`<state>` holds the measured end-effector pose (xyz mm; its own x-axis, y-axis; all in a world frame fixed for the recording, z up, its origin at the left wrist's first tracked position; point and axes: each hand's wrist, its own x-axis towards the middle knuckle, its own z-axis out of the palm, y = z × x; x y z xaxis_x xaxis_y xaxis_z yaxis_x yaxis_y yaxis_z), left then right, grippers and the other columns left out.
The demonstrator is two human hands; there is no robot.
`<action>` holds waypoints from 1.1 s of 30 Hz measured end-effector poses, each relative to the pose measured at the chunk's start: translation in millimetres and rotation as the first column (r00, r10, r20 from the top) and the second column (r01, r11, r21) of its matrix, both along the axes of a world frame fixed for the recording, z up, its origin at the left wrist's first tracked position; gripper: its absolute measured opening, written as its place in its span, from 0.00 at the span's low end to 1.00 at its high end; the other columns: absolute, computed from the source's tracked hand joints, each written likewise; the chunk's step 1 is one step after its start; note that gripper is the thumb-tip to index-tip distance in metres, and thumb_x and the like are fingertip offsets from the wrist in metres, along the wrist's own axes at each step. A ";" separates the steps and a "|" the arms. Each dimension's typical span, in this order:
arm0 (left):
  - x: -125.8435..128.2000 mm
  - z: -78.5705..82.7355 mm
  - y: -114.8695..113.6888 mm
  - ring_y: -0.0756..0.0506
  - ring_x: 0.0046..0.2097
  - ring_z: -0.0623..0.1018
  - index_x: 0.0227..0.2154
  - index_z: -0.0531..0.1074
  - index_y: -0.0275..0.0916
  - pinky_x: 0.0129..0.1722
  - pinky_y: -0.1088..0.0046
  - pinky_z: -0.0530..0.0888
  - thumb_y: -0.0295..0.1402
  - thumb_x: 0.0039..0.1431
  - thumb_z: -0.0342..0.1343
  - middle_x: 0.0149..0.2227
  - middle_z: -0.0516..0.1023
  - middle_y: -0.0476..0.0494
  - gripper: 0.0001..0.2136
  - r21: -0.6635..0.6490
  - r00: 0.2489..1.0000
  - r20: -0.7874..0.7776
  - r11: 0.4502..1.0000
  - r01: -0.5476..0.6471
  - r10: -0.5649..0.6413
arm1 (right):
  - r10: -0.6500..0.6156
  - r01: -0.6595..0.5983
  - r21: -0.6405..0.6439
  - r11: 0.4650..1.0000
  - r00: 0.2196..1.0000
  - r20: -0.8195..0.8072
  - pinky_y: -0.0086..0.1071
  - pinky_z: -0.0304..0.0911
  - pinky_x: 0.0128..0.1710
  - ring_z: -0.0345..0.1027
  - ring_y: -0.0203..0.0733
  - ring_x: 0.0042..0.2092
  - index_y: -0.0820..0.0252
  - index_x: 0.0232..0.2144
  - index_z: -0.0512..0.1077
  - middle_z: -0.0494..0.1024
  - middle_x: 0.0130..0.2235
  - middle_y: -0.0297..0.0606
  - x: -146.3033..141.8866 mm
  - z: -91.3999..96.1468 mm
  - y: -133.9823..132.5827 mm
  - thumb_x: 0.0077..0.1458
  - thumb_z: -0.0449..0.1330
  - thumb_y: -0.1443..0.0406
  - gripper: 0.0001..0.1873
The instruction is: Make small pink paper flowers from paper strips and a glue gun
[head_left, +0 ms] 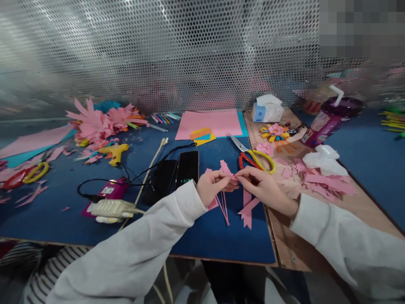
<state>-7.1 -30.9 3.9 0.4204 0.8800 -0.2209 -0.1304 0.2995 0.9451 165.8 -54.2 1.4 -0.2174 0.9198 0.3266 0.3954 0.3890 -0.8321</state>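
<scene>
While left hand (pixel 212 186) and right hand (pixel 263 185) both pinch pink cut paper (pixel 225 167) above blue tabletop (pixel 221 245), red-and-yellow-handled scissors (pixel 243 149) lie just beyond right hand, black smartphone (pixel 188 164) beside left.

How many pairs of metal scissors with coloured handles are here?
2. One red-and-yellow-handled pair lies just beyond the person's bare right hand; another red-and-yellow-handled pair lies near the picture's left edge. More may be hidden.
</scene>
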 end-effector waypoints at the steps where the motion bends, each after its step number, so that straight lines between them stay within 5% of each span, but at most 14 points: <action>1: 0.2 0.1 0.0 0.43 0.33 0.81 0.29 0.72 0.30 0.40 0.62 0.77 0.43 0.40 0.66 0.30 0.80 0.38 0.20 0.000 1.000 -0.006 1.000 0.001 -0.001 | -0.008 0.009 -0.003 1.000 1.000 0.005 0.28 0.61 0.25 0.64 0.34 0.27 0.60 0.32 0.71 0.74 0.29 0.35 -0.1 -1.1 0.3 0.56 0.54 0.64 0.07; 15: 1.1 1.6 -0.7 0.42 0.32 0.81 0.28 0.72 0.31 0.41 0.60 0.78 0.42 0.39 0.66 0.27 0.80 0.39 0.18 0.034 0.997 -0.052 0.998 0.053 -0.051 | 0.051 -0.052 -0.073 0.996 0.999 -0.018 0.26 0.53 0.22 0.53 0.30 0.23 0.60 0.28 0.65 0.61 0.23 0.28 -0.1 -6.0 4.0 0.54 0.56 0.60 0.09; 24: 1.4 7.9 -4.7 0.43 0.32 0.81 0.26 0.71 0.31 0.41 0.62 0.78 0.39 0.42 0.65 0.27 0.80 0.39 0.15 0.097 0.992 -0.117 0.993 0.063 -0.051 | 0.075 -0.077 -0.196 0.978 0.997 -0.018 0.29 0.57 0.27 0.59 0.33 0.28 0.60 0.27 0.65 0.67 0.26 0.31 0.9 -2.5 5.0 0.55 0.57 0.59 0.10; 33: 0.7 1.5 -0.3 0.42 0.32 0.81 0.27 0.72 0.31 0.40 0.58 0.78 0.43 0.38 0.67 0.28 0.80 0.39 0.20 0.050 0.998 -0.044 0.998 0.037 -0.035 | 0.079 -0.083 -0.150 0.985 0.996 -0.030 0.29 0.60 0.29 0.63 0.34 0.30 0.60 0.30 0.66 0.70 0.29 0.34 1.8 -1.8 2.4 0.57 0.52 0.62 0.07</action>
<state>-6.4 -31.2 5.4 0.4430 0.8752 -0.1945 -0.0793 0.2544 0.9639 167.6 -51.8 -0.4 -0.2870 0.9385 0.1919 0.3466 0.2885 -0.8926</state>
